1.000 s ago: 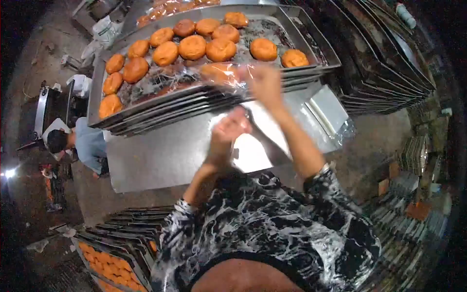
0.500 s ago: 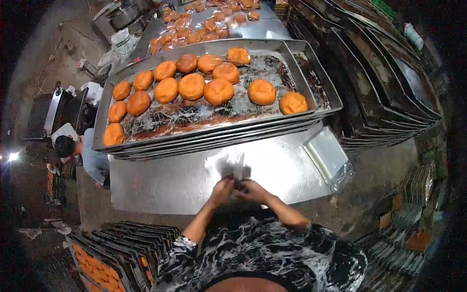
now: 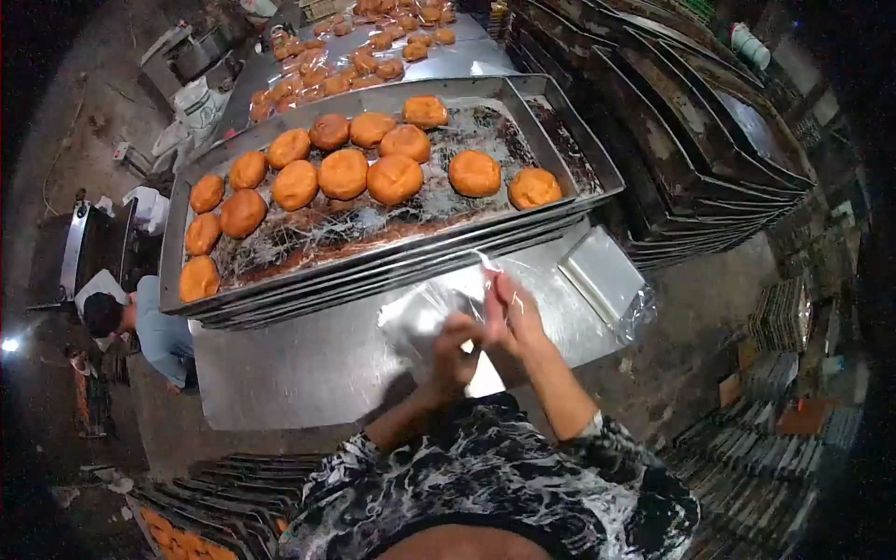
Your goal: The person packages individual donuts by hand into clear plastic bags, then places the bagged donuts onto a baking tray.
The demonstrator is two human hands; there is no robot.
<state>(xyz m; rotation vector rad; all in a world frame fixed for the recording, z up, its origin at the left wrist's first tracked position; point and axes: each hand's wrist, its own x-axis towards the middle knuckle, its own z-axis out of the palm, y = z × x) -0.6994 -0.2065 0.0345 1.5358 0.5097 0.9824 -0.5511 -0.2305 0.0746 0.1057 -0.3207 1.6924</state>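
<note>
A clear plastic bag (image 3: 425, 313) is held over the steel table (image 3: 308, 364) between both my hands. My left hand (image 3: 453, 355) grips its lower edge, and my right hand (image 3: 511, 313) pinches its right side with fingers partly spread. Just beyond the bag sits a stack of metal trays (image 3: 280, 294). The top tray carries several round orange-brown buns (image 3: 343, 173) on a dark, sticky surface.
A pile of clear bags (image 3: 607, 280) lies on the table's right end. Dark empty trays (image 3: 709, 149) are stacked at right. More buns (image 3: 373, 47) lie on a far table. A person (image 3: 140, 322) crouches at left. Trays with buns (image 3: 187, 537) sit bottom left.
One second ago my right hand reached up to the tray edge with the bag; then both hands came together low over the table. Now they hold the bag up and spread it.
</note>
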